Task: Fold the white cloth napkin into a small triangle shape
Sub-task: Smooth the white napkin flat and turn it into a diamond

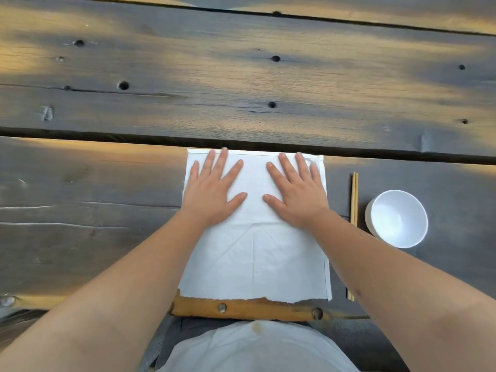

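Note:
The white cloth napkin (255, 259) lies spread flat as a square on the dark wooden table, its near edge frayed and close to the table's front edge. Faint crease lines cross its near half. My left hand (212, 191) rests palm down on the napkin's far left part, fingers spread. My right hand (298, 191) lies palm down on the far right part, fingers spread too. Both sets of fingertips reach almost to the napkin's far edge. Neither hand grips the cloth.
A pair of wooden chopsticks (353, 200) lies just right of the napkin, pointing away from me. A white bowl (396, 218) stands to their right. A deep gap between planks (107, 135) runs across just beyond the napkin.

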